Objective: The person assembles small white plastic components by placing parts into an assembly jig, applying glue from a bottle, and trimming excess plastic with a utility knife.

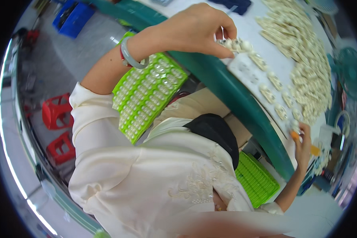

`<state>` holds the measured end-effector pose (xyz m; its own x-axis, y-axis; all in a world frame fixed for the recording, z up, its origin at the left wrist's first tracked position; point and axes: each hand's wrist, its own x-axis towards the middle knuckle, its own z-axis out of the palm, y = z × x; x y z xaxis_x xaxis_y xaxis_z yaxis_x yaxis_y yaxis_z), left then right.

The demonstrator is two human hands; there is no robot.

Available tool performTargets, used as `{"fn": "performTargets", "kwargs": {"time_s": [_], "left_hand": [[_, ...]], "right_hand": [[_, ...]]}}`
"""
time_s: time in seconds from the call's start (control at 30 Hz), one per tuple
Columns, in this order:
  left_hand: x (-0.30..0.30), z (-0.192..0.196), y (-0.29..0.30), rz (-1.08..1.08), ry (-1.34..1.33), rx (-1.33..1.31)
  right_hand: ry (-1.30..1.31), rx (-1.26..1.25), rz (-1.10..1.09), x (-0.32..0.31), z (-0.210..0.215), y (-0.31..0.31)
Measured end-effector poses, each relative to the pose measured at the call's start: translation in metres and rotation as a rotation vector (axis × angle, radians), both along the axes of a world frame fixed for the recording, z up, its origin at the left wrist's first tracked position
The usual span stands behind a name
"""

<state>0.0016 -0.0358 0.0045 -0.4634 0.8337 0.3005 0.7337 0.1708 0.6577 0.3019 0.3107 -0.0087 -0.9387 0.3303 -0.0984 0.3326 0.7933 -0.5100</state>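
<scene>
Two bare hands at either end of a white tray of cream pieces

The left hand (pixel 198 29), at 12 o'clock, reaches over the edge of the table (pixel 242 105) with its grip pinching a cream piece (pixel 236 45), partly hidden by the fingers, at the tray's upper-left end. A pale bangle (pixel 127 53) rings that wrist.

The right hand (pixel 304 148), between 3 and 4 o'clock, is at the tray's other end, an orange cover (pixel 294 136) on one finger. Its grip is curled around that end; whether it pinches a piece there, I cannot tell.

The white tray (pixel 238 66) slants across the table between 1 and 3 o'clock, from one hand to the other. Several cream pieces sit along it, roughly in two rows, while hollows show near the left hand. Just beyond it, at 2 o'clock, spreads a large pile (pixel 309 75) of similar pieces.

A dark blue cloth (pixel 236 5) lies at 1 o'clock. A green rack (pixel 137 139) at 10 o'clock bears rows of clear, rounded packs (pixel 150 97); a second green rack (pixel 258 180) is at 4 o'clock. Red stools (pixel 55 112) stand near 9 o'clock and a blue bin (pixel 73 19) between 10 and 11.
</scene>
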Motion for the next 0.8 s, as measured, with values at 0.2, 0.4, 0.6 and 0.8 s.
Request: {"fn": "performTargets", "kwargs": {"time_s": [0.2, 0.4, 0.6, 0.8], "left_hand": [[0.031, -0.057, -0.148, 0.551, -0.449, -0.042], [0.148, -0.172, -0.269, 1.103, -0.853, -0.024], [0.257, -0.216, -0.311, 1.435, -1.144, 0.162], [0.296, -0.23, -0.358, 1.745, -1.122, 0.373]], "right_hand": [[0.262, -0.182, 0.13, -0.022, 0.015, -0.128], [-0.032, -0.475, 0.714, -0.154, -0.129, -0.296], [-0.04, -0.156, 0.595, -0.293, -0.251, -0.377], [0.024, 0.051, 0.564, -0.373, -0.259, -0.423]]}}
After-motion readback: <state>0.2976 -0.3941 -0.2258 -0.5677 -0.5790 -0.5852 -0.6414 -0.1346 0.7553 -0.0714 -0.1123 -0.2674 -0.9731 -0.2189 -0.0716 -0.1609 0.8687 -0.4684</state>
